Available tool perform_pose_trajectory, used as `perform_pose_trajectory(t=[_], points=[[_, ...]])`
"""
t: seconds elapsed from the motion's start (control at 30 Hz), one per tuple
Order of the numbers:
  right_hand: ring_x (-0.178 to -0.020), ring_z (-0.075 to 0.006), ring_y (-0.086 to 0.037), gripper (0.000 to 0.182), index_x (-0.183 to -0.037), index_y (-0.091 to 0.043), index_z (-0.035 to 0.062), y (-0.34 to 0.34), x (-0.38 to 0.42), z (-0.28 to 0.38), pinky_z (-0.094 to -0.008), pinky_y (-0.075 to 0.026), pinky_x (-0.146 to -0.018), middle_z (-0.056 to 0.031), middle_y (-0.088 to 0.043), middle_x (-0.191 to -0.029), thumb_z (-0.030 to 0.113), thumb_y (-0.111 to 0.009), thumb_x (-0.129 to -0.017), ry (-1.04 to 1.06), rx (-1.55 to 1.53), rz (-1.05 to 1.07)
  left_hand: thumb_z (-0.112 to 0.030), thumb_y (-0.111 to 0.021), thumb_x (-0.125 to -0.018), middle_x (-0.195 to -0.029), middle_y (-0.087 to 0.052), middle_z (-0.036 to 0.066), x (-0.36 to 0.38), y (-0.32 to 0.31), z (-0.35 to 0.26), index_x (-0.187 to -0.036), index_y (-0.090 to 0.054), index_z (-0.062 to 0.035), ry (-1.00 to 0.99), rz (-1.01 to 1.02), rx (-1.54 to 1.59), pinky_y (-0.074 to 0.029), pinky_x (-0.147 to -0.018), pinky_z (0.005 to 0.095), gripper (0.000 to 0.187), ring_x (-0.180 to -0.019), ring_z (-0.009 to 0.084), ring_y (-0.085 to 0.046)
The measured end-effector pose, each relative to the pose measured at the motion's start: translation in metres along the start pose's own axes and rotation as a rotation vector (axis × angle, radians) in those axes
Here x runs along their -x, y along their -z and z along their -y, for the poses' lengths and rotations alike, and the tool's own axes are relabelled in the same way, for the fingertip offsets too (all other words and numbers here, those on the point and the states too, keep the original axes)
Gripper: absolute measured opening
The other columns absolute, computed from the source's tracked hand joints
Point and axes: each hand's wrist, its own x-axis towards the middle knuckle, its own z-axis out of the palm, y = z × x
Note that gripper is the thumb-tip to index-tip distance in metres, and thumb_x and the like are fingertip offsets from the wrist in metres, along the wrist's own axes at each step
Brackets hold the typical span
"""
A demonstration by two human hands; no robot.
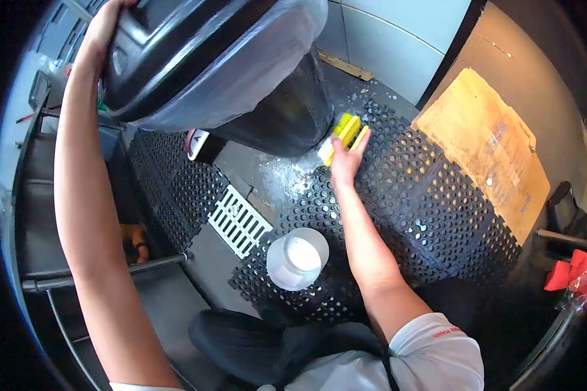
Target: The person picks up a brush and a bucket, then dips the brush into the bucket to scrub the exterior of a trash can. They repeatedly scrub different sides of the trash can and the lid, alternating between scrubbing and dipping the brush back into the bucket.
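Note:
A large black trash bin (284,107) with a black lid and a clear plastic liner leans at the top of the view. My left hand (109,18) reaches up to the far side of its lid and grips it, fingers partly cut off by the frame's edge. In my right hand (347,163) is a yellow scrub brush (349,130), held low beside the bin's base. White suds and wet floor (284,176) show there. A translucent bucket (280,260) with whitish liquid stands on the mat, nearer to my body.
Black perforated rubber mats (398,189) cover much of the floor. A white drain grate (240,221) lies left of the bucket. At right is a flattened cardboard sheet (486,143); a metal rack (104,277) stands at left. Red packets (575,270) sit at far right.

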Motion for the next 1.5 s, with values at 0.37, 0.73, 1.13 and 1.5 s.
perform_pose_trajectory(t=[0.37,0.73,1.13,1.5], points=[[-0.113,-0.0212,-0.056,0.094,-0.156,-0.009,0.0073,-0.015,0.006,0.072,-0.0338,-0.049,-0.095,-0.0155,-0.039,-0.144,0.002,-0.068,-0.083,0.049,0.022,0.171,-0.041,-0.05,-0.088,-0.119,-0.057,0.005,0.03,-0.018,-0.012,-0.131,-0.057,-0.0062,-0.186,-0.072,-0.069,-0.035,-0.097,0.0261,0.055,-0.105,0.0168,-0.052],[-0.108,-0.021,-0.059,0.092,-0.156,-0.011,0.0094,0.049,0.028,0.088,-0.033,-0.05,-0.091,-0.0127,-0.048,-0.136,-0.004,-0.067,-0.083,-0.23,0.041,0.176,-0.026,-0.053,-0.08,-0.117,-0.064,0.014,0.034,-0.024,-0.021,-0.13,-0.057,-0.0064,-0.088,-0.179,-0.122,-0.039,-0.098,0.03,0.054,-0.109,0.0244,-0.058],[-0.11,-0.0219,-0.057,0.099,-0.156,0.002,0.0114,-0.058,-0.001,0.162,-0.0322,-0.048,-0.092,-0.017,-0.05,-0.134,0.002,-0.067,-0.086,-0.057,0.074,0.457,-0.031,-0.054,-0.08,-0.127,-0.06,0.02,0.046,-0.026,-0.039,-0.132,-0.057,-0.0117,-0.013,-0.213,-0.221,-0.039,-0.102,0.0343,0.056,-0.121,0.0326,-0.055],[-0.088,-0.0154,-0.062,0.094,-0.156,0.004,0.0163,-0.089,0.01,0.154,-0.0289,-0.051,-0.076,-0.0126,-0.064,-0.101,-0.003,-0.059,-0.089,0.082,0.07,0.374,-0.051,-0.057,-0.082,-0.129,-0.055,0.018,0.031,-0.011,-0.014,-0.132,-0.051,0.0013,-0.405,-0.116,-0.321,-0.037,-0.104,0.0376,0.072,-0.124,0.0312,-0.051]])
